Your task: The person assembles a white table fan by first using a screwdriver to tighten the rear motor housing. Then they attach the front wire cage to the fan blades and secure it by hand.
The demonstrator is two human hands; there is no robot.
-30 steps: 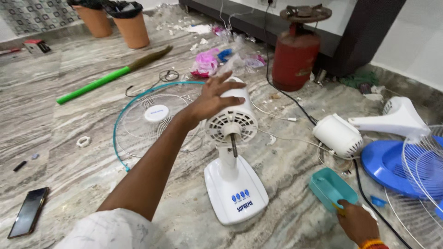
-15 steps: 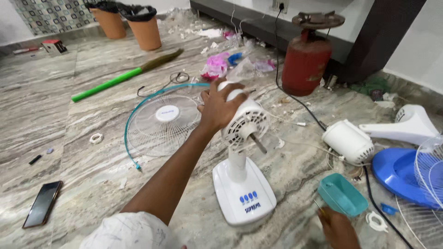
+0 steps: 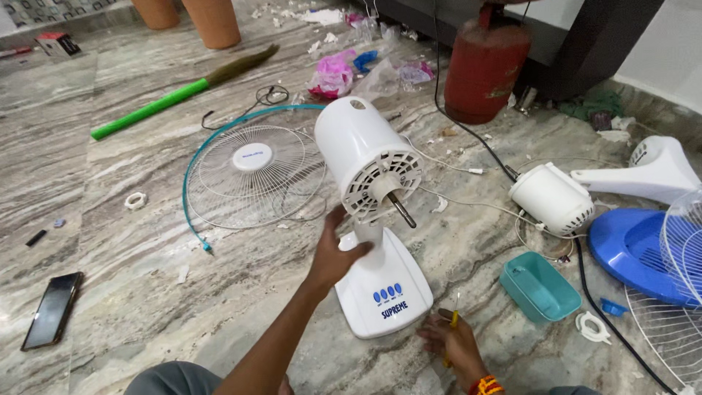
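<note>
Two hands work low in the view. The right hand point(image 3: 457, 342) rests on the marble floor point(image 3: 110, 292) just in front of the fan's base, fingers closed round a small yellow-handled tool point(image 3: 453, 322), probably a screwdriver. The left hand point(image 3: 335, 252) is wrapped about the neck of the white table fan point(image 3: 369, 212), thumb and fingers closed on the narrow stem between the flat base and the motor housing.

The fan stands upright on the floor, stripped of blade and guards, its bare metal shaft point(image 3: 401, 210) jutting toward the camera. It looks like light, rigid plastic with the weight high in the motor, so it could tip; the neck is the firm place to hold, and the smooth housing seems slippery. The shaft is best left ungripped.

Just right of the base sits a teal tray point(image 3: 540, 287), with a black cable point(image 3: 607, 322) beyond it. To the left, a white wire guard with a teal rim point(image 3: 252, 175) lies flat. Farther right are a second white motor point(image 3: 552, 199) and a blue fan blade point(image 3: 632, 249). At the back stand a red gas cylinder point(image 3: 484, 69) and a green-handled broom point(image 3: 179, 93).
</note>
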